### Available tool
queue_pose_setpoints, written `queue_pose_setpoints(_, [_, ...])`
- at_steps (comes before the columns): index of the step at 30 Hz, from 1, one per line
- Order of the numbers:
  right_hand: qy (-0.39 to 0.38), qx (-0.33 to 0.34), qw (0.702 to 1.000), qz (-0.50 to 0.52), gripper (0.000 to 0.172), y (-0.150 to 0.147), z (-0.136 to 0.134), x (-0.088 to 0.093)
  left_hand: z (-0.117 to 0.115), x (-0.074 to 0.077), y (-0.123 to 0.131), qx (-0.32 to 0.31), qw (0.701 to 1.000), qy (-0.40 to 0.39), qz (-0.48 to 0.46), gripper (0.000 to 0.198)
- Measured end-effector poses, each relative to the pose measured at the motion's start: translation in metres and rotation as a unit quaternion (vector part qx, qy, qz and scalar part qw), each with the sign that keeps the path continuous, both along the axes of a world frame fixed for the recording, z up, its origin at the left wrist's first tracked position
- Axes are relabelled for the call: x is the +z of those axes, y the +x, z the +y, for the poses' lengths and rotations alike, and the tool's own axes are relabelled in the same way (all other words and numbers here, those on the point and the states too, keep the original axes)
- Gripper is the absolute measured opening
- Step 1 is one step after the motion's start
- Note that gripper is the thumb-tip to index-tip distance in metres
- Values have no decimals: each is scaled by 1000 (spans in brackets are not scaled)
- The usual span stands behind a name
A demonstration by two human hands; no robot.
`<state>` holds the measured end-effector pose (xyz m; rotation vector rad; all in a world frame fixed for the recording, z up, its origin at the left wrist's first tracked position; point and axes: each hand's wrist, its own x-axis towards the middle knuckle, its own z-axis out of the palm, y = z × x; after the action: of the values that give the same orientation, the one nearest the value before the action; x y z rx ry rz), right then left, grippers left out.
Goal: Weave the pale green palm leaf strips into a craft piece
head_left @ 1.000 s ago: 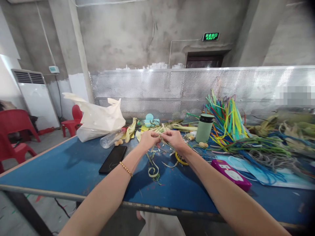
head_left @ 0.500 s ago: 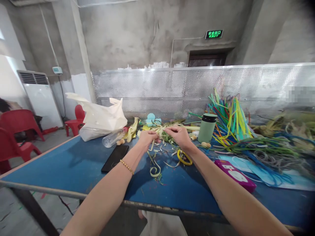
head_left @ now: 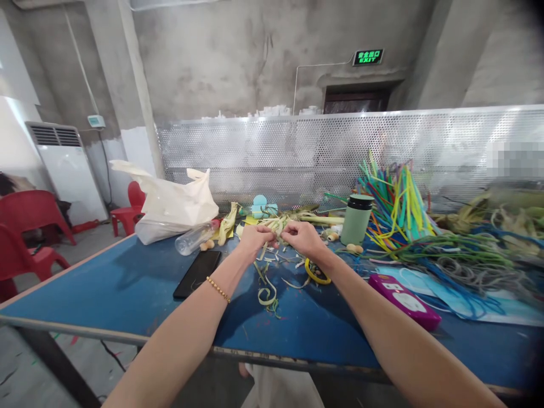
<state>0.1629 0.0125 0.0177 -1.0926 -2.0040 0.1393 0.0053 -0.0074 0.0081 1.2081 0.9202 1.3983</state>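
Observation:
Over the middle of the blue table [head_left: 119, 289], my left hand [head_left: 254, 239] is closed in a pinch on pale green husk strips [head_left: 277, 224]. Close beside it on the right, my right hand [head_left: 304, 238] pinches the same bundle; its fingertips partly hide the strips. Beneath both hands lie small cut scraps and a curled pale strip [head_left: 267, 297]. A yellow ring [head_left: 315, 273], perhaps a roll of tape, rests below my right wrist. Behind the hands are more green stalks [head_left: 323, 219].
Left of my hands are a black phone [head_left: 198, 275], a clear plastic bottle [head_left: 191, 241] and a white plastic bag [head_left: 174, 204]. To the right stand a green canister [head_left: 357, 221], colourful pipe cleaners [head_left: 403, 204], a purple box [head_left: 403, 300] and blue face masks [head_left: 471, 303].
My right hand has shifted slightly left, and its fingers have drawn closer together at the strips. My left hand stays almost in place. The whole view has moved very slightly.

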Motion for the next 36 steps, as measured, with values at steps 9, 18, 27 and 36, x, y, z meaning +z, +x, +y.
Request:
queue_pose_setpoints(9, [-14, -7, 1000, -11, 12, -1, -6, 2, 0, -4, -2, 27, 991, 63, 118, 5])
queue_pose_setpoints(18, [-26, -44, 999, -18, 13, -2, -9, 2, 7, -11, -1, 48, 978, 81, 186, 2])
queue_pose_setpoints(27, [-25, -17, 999, -30, 15, -1, -7, 2, 5, -9, -4, 12, 985, 76, 156, 6])
queue_pose_setpoints(36, [-31, -12, 999, -27, 16, 1, -5, 3, 3, -8, -3, 7, 980, 90, 176, 6])
